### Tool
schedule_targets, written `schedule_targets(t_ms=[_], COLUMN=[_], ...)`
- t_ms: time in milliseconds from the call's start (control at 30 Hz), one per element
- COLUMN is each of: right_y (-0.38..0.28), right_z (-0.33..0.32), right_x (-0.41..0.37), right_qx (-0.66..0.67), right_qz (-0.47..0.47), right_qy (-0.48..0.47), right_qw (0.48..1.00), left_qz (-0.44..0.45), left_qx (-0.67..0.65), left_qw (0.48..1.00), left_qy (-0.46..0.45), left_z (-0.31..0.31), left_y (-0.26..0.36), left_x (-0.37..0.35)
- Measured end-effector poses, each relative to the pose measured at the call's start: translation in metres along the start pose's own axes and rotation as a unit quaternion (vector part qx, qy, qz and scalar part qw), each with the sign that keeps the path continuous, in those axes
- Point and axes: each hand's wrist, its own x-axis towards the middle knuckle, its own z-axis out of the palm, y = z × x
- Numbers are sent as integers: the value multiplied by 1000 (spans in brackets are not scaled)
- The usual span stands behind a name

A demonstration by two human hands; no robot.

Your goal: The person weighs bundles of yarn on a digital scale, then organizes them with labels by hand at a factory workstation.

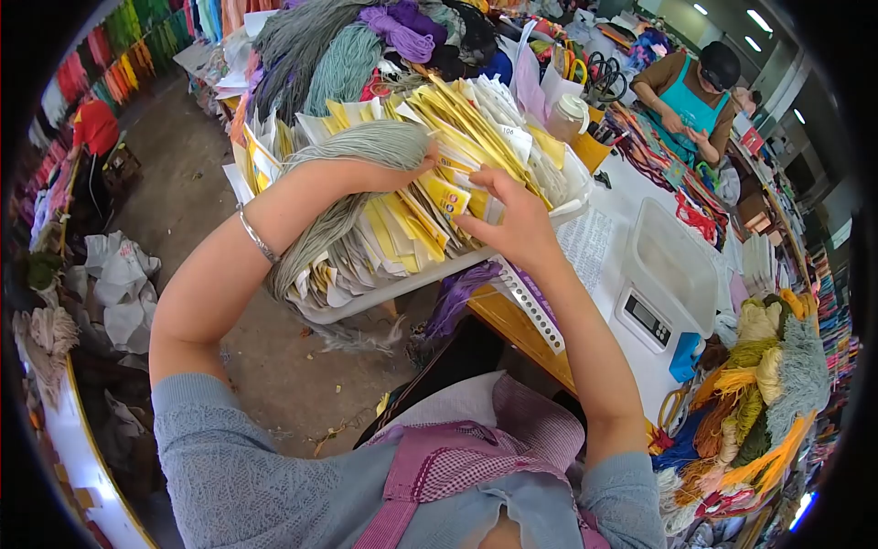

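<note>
A white plastic bin (402,291) is packed with upright yellow and white paper packets (389,240). My left hand (410,171) is over the packets, its fingers closed at the end of a hank of grey yarn (366,144). This hank shows above my left forearm and again below it, hanging over the bin's left side. Some left fingers are hidden. To the right, my right hand (514,212) has thumb and index finger spread at a yellow packet with a printed label (448,196). The fingertips appear to touch the packets, without a closed grip.
Grey, green and purple yarn hanks (343,69) lie behind the bin. On the right table are a digital scale (646,320) with a clear tray (672,265), written sheets (585,242), scissors (605,78) and a yarn pile (750,393). A co-worker in a teal apron (686,110) sits beyond.
</note>
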Motion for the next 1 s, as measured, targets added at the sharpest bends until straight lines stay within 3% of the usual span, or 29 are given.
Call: schedule_targets(t_ms=[100,200,300,367,433,467,533,900,1000], right_y=[1,-2,8,17,19,36,26,30,24], right_z=[2,-1,-2,-3,-9,-5,-8,-12,-13], right_x=[1,5,11,15,18,19,19,18,18], right_qx=[14,62,109,132,120,94,113,101,174], right_qz=[5,44,96,119,143,82,100,94,157], right_qy=[-3,-2,-4,-5,-10,-8,-13,-25,-20], right_qw=[1000,997,989,984,982,992,989,990,972], left_qz=[-3,-10,31,8,61,60,114,-2,-11], left_qx=[-49,-50,-13,-24,18,17,10,-44,-49], left_qw=[996,998,999,999,998,998,993,998,997], left_qy=[70,22,41,25,28,26,43,38,64], left_z=[8,9,16,14,15,15,15,16,20], left_y=[-4,0,-1,-1,-6,-8,-11,0,1], left_x=[-4,3,6,5,4,3,2,6,9])
